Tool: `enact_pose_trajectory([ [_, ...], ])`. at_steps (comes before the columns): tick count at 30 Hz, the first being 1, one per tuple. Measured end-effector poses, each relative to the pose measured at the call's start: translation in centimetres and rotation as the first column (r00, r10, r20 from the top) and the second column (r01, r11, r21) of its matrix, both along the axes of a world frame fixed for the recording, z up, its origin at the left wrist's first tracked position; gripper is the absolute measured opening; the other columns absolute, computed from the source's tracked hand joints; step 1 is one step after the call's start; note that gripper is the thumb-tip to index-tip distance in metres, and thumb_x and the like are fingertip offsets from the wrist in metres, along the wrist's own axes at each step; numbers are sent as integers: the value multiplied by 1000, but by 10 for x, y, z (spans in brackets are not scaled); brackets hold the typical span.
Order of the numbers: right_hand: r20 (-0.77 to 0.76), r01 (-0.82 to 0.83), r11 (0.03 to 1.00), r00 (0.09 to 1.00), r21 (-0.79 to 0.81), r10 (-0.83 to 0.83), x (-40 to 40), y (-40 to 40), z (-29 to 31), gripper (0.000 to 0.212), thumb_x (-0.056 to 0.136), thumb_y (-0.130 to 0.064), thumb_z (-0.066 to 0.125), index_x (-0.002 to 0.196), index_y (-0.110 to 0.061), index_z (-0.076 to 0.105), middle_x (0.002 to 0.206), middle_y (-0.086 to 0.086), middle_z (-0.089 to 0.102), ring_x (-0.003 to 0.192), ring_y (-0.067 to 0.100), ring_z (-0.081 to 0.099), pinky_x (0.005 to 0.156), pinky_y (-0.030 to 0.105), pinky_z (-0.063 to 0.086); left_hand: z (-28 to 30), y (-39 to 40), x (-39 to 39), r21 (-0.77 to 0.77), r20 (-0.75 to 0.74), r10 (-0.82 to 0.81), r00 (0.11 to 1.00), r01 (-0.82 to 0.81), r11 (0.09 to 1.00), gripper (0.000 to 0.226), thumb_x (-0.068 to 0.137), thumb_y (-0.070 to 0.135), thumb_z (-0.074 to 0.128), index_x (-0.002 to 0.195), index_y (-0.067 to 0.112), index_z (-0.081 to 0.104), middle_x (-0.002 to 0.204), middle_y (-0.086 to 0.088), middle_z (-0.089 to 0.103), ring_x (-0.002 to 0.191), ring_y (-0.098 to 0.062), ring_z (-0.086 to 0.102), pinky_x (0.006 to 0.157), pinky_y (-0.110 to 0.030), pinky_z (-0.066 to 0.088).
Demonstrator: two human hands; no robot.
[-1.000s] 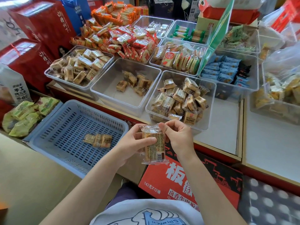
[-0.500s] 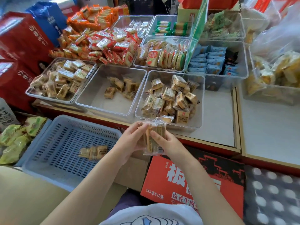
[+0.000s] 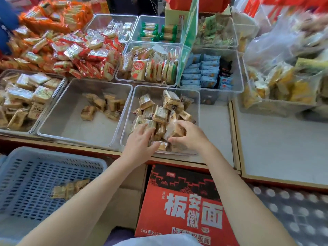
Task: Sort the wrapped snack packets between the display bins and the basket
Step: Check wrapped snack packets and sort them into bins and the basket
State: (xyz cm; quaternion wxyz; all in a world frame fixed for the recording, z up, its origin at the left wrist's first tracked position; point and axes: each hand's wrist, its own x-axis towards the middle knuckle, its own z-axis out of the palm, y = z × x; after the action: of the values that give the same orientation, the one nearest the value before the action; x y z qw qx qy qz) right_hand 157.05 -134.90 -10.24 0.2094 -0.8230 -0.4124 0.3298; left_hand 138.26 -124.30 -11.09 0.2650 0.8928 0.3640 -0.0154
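In the clear display bin (image 3: 197, 103) nearest the person, we find both hands down among the heaped tan snack packets (image 3: 160, 112). Right hand (image 3: 190, 135): fingers curled around a clear-wrapped packet (image 3: 173, 131) at the bin's near edge. Left hand (image 3: 140, 139): fingers spread flat on the packets (possibly pinching one; blurred). Left of this bin, a sparser bin (image 3: 71, 107). Below and left of it, the blue basket (image 3: 26, 157) holds one packet strip (image 3: 70, 189).

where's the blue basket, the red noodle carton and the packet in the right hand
blue basket (image 3: 53, 155): head view, on its far rim.
red noodle carton (image 3: 186, 201): head view, on its printed top.
clear-wrapped packet (image 3: 174, 133): head view, on the wrapper showing under the right hand (image 3: 190, 135).
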Motion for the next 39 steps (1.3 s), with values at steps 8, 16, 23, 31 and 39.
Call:
enact_pose_trajectory([
  [8,194,-3,1000,981,-14,6,-10,2,-53,88,86,-74,58,156,-31,27,158,8,28,146,29,28,120,48,27,-54,41,-10,261,-168,-58,984,101,960,108,76,94,22,161,37,-15,169,-6,-24,154,-26,-27,124,-49,-16],
  [16,256,-17,997,966,-71,35,-8,28,-59,81,91,-77,41,157,-39,14,169,12,11,155,29,12,125,51,9,-64,46,-14,176,-230,-59,971,101,979,108,63,102,-7,152,44,-26,168,-9,-22,157,-20,-12,123,-47,-17],
  [23,172,-41,983,982,-181,73,-15,7,-61,97,88,-80,44,159,-43,-11,172,6,-4,158,27,-2,125,54,4,-66,45,-15,190,-225,-72,972,116,975,111,61,102,-9,152,43,-26,169,-10,-20,159,-24,-3,126,-50,-9],
  [31,353,-23,994,935,102,-14,-59,34,-37,79,94,-71,38,151,-17,37,164,6,30,156,22,13,127,44,-2,-40,60,-39,-96,102,-64,993,74,993,101,86,74,52,161,40,-8,171,-4,12,156,-21,16,128,-47,9],
  [39,245,-194,948,961,252,131,-139,193,-5,49,99,-47,55,128,-7,58,129,8,57,125,24,49,108,35,37,-30,186,-158,250,189,184,965,-229,941,72,96,41,61,156,11,34,162,-13,36,153,-31,25,126,-47,16],
])
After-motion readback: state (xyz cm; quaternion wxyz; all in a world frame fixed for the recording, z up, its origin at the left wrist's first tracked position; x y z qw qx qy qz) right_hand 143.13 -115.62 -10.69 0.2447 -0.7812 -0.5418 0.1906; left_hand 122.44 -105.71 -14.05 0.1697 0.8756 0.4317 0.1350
